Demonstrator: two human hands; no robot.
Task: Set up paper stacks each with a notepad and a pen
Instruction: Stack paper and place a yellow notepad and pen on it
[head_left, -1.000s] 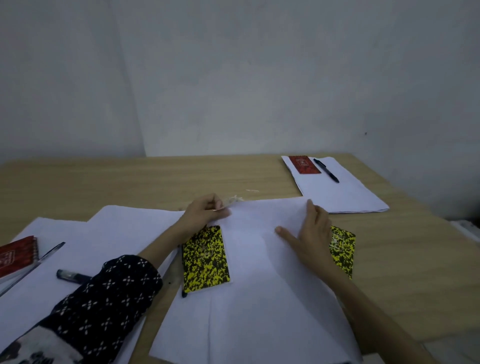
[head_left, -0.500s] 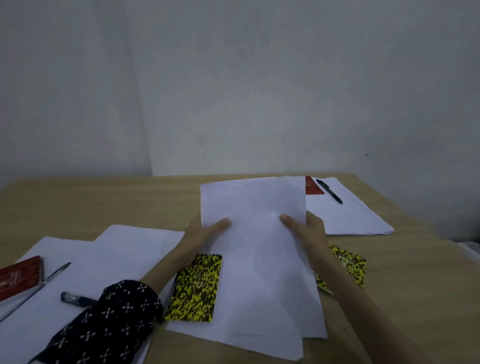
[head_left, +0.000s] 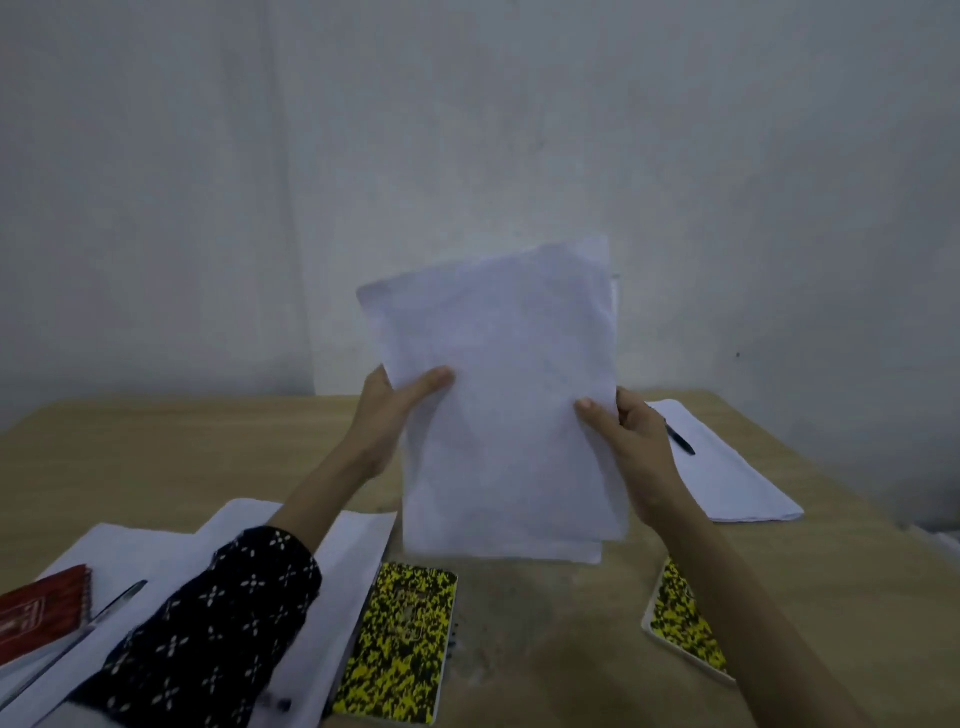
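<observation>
Paper sheets stand upright in the middle of the frame, long side pointing up, bottom edge just above the worktop. The left hand pinches the left edge and the right hand pinches the right edge, fingers clamped on the sheets. Below them lie two yellow notepads, one at lower middle and one at lower right. The bare spot between the notepads looks like the place to lay the sheets down.

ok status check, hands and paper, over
Both hands, left and right, grip the paper stack upright above the table. Two yellow notepads lie flat below. Nothing blocking.
</observation>
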